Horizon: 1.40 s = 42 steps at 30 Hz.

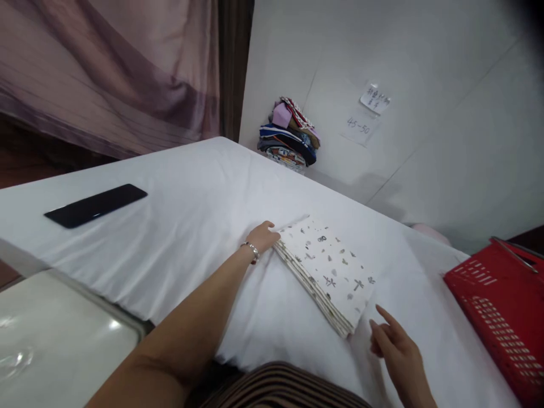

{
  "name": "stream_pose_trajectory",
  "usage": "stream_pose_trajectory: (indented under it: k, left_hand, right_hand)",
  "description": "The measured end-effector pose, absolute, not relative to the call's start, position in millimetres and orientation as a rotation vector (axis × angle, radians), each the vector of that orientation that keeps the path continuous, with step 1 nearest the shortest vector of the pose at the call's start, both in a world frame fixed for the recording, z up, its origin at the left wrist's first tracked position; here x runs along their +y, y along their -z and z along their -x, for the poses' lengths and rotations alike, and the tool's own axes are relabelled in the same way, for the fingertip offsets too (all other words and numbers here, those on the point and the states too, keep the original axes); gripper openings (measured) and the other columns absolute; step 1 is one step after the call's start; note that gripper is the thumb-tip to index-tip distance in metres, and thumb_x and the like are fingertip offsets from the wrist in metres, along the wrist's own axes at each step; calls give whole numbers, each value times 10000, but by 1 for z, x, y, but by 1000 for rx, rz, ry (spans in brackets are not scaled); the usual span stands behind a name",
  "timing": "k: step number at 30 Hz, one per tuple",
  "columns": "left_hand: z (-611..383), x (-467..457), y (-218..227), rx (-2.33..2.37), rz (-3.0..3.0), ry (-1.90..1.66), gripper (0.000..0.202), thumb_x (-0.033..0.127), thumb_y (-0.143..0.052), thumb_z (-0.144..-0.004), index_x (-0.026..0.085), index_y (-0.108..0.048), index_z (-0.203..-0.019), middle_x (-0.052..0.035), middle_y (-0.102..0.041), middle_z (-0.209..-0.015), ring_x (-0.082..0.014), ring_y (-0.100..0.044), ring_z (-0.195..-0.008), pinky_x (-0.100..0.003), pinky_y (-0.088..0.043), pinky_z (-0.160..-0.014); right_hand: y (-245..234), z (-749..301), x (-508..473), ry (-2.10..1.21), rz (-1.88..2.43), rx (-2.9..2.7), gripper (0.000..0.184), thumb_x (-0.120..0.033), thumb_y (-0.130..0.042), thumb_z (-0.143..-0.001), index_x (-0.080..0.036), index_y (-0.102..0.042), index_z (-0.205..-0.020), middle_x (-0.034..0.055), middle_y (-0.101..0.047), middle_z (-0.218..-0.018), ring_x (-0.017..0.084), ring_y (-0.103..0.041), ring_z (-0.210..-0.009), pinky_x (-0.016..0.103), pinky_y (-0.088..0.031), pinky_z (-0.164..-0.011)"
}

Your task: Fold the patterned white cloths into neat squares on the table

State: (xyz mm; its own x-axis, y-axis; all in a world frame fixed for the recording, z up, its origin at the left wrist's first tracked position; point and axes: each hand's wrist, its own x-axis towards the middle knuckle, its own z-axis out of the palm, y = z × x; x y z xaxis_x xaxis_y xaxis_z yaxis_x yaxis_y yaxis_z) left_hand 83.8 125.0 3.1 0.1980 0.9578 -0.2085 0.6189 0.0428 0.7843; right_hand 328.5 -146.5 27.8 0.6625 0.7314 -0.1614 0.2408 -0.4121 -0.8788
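Note:
A folded white cloth [327,260] with small grey-green printed motifs lies on the white-covered table, its several layers showing along the near left edge. My left hand [264,235], with a silver bracelet at the wrist, is at the cloth's left corner and grips it there; some of its fingers are hidden. Just off the cloth's right end, my right hand [397,348] hovers with the index finger stretched out and the thumb apart. It holds nothing and does not touch the cloth.
A black phone-like slab [97,205] lies at the table's left. Folded clothes [289,136] are stacked by the wall at the far edge. A red perforated basket [497,311] stands at right. A white stool-like surface [55,340] is at lower left. Handwritten papers [361,124] hang on the wall.

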Motion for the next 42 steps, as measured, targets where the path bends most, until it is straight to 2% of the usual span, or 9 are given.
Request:
stream_pose_trajectory:
  k: [4, 7, 10, 13, 15, 22, 25, 35, 42]
  left_hand:
    - [-83, 128, 2, 1490, -1699, -533, 415, 293, -513, -659, 217, -560, -1065, -47, -624, -995, -174, -562, -800, -234, -373, -621]
    - [-83, 128, 1, 1473, -1709, -541, 393, 281, -525, -648, 211, -582, -1030, -44, -631, -957, -177, -561, -807, -242, -380, -648]
    - [-82, 128, -2, 1432, -1696, -542, 363, 255, -534, -635, 209, -606, -989, -31, -641, -880, -161, -566, -732, -239, -388, -621]
    - [-81, 128, -3, 1380, -1675, -541, 321, 239, -539, -636, 204, -628, -943, -16, -647, -800, -135, -553, -615, -232, -391, -556]
    - [-80, 128, -3, 1350, -1667, -554, 288, 222, -550, -634, 192, -638, -906, -11, -648, -776, -127, -551, -597, -226, -398, -546]
    - [-76, 125, -12, 1261, -1792, -677, 328, 185, -604, -624, 215, -637, -949, -14, -601, -1013, -159, -559, -892, -240, -436, -764]
    - [-76, 122, -16, 1065, -1963, -735, 253, 158, -602, -635, 237, -669, -865, -1, -558, -1094, -154, -527, -976, -241, -424, -838]
    - [-77, 114, -19, 928, -2126, -582, 190, 185, -629, -660, 226, -693, -834, 0, -530, -1170, -153, -512, -1030, -230, -406, -897]
    - [-77, 112, -22, 965, -2163, -529, 200, 184, -606, -674, 229, -696, -848, 10, -507, -1214, -153, -505, -1058, -216, -402, -900]
  right_hand:
    - [-37, -330, -136, -481, 1930, -1068, 442, -464, -601, -697, -214, -586, -1061, 13, -600, -699, 166, -562, -643, 278, -485, -570]
    - [-44, -313, -109, -436, 1871, -1367, 340, -429, -564, -732, -226, -612, -1001, 71, -627, -902, 208, -577, -778, 276, -475, -537]
    - [-50, -292, -75, -420, 1775, -1739, 258, -385, -470, -804, -234, -617, -953, 66, -619, -889, 194, -564, -768, 285, -468, -584]
    - [-49, -278, -46, -364, 1757, -1949, 243, -356, -432, -825, -228, -613, -926, 53, -610, -885, 188, -553, -817, 303, -450, -711]
    - [-45, -274, -33, -348, 1794, -2007, 235, -345, -435, -820, -221, -612, -913, 49, -605, -872, 186, -547, -816, 304, -438, -726]
    - [-30, -272, -26, -366, 1801, -2048, 251, -331, -396, -849, -214, -617, -874, 47, -588, -830, 173, -546, -771, 285, -425, -700]
    - [-28, -273, -27, -362, 1742, -2032, 266, -312, -376, -866, -215, -622, -898, 50, -592, -854, 174, -552, -801, 284, -424, -725]
    - [-23, -275, -25, -393, 1662, -1953, 224, -264, -419, -846, -211, -635, -819, 33, -605, -771, 161, -563, -731, 269, -429, -666]
    - [-25, -278, -25, -532, 1611, -1934, 223, -225, -414, -843, -202, -636, -865, 35, -590, -783, 158, -548, -743, 265, -420, -672]
